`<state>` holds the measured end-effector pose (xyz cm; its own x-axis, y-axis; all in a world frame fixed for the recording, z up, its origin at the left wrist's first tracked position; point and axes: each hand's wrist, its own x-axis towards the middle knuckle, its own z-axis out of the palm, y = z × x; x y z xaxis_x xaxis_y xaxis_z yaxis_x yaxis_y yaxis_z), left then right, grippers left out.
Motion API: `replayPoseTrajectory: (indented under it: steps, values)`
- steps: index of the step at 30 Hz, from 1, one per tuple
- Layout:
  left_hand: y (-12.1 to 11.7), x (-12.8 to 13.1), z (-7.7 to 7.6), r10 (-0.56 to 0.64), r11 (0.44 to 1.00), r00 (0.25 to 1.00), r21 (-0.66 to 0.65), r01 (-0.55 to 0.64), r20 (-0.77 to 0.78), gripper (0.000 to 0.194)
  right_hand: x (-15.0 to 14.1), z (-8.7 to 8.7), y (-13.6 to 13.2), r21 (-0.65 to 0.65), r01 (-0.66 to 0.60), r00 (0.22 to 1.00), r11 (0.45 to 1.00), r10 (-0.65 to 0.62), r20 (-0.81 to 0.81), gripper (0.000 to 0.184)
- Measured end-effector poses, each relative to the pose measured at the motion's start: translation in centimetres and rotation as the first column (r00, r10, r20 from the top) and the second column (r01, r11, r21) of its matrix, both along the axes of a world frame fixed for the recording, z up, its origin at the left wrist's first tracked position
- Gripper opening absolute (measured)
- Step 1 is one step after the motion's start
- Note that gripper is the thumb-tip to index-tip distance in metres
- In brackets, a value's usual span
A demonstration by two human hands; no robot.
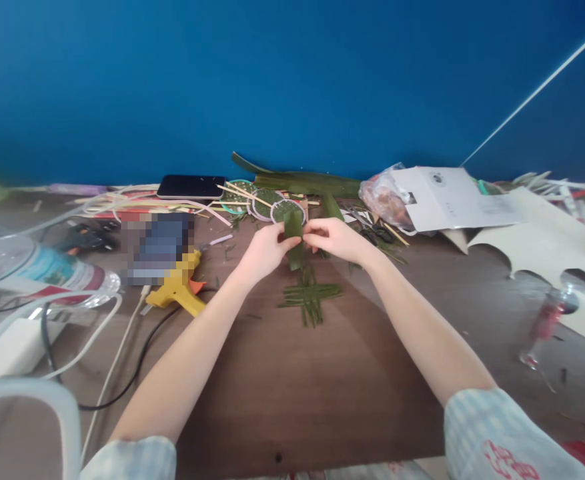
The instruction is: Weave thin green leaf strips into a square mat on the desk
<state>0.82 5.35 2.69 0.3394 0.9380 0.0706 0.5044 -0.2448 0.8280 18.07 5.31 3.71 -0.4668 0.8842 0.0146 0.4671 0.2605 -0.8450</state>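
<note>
Heads of green leaf and patient fingertips: at a cluttered brown desk (282, 393), a person in checked sleeves (139, 460) works a broad leaf strip (293, 225) against a blue wall (272, 87). From where I stand, the left hand (266, 252) has its grip on the strip, pinching it between thumb and fingers. The right hand (336, 239) has thumb and forefinger drawn together at the strip's right edge; whether that grip has hold of the edge, I cannot tell.

The strip stands raised at the middle of the desk, in front of a lavender-rimmed disc (288, 211). Nearer the person, a crossed lattice of narrow leaf strips (312, 295) lies flat, neither hand on it.

The step in hand appears to be fine fingertip work along the leaf's edge. The next move, in my judgement, calls for a steady left pinch and a light right touch, lest the blade split astray.

A yellow glue gun (178, 285) lies to the left, dark-handled scissors (383, 233) to the right, and long uncut leaves (312, 182) along the wall.
</note>
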Motion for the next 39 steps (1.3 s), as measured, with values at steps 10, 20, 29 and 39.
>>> replayPoseTrajectory:
  steps: [10,20,29,39]
  values:
    - [-0.2,0.1,0.5,0.017,1.000,0.998,0.024,-0.015,-0.067,0.016,0.0,0.2,-0.2,0.035,-0.014,0.999,0.999,0.013,0.031,0.009]
    - [-0.3,0.1,0.6,-0.021,1.000,0.999,0.011,0.021,-0.046,0.015,0.0,0.1,0.0,0.048,-0.014,1.000,0.999,0.013,0.016,0.008]
    - [-0.4,0.2,0.8,-0.002,0.999,0.997,0.033,0.004,-0.079,0.014,0.1,0.1,-0.1,0.062,-0.010,1.000,0.998,0.009,0.016,0.008]
    - [-0.9,0.4,1.4,-0.112,0.992,0.993,0.063,0.114,-0.041,0.013,0.5,-0.4,0.4,0.126,0.059,0.998,0.990,-0.060,0.005,0.006]
